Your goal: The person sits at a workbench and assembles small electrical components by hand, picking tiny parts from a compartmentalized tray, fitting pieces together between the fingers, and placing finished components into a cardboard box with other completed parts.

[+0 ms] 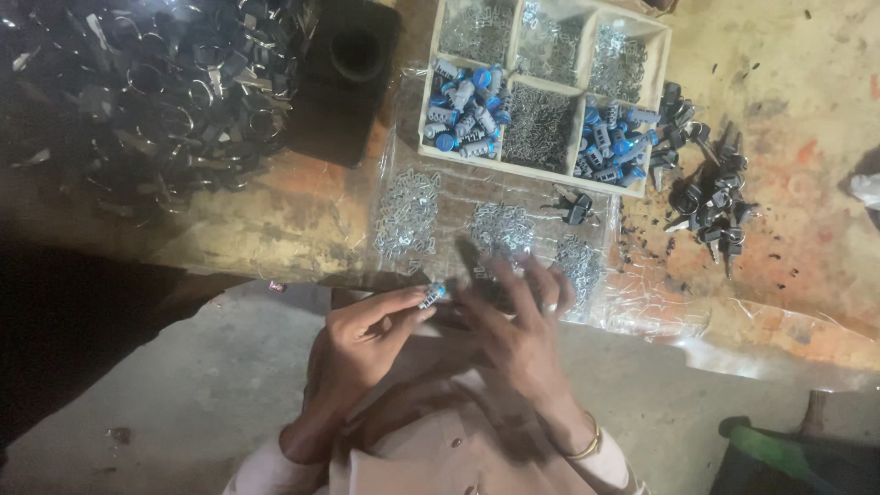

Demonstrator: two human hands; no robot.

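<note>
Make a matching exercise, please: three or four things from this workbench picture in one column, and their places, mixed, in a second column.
Things:
1. small blue-capped cylinder
2. black keys
3. key rings
4. black block with a hole

Places:
A. heap at far left of the bench
B. right of the wooden tray
C. between the left hand fingertips
D. just left of the tray

Pairs: 1-C, 2-B, 3-A, 4-D
</note>
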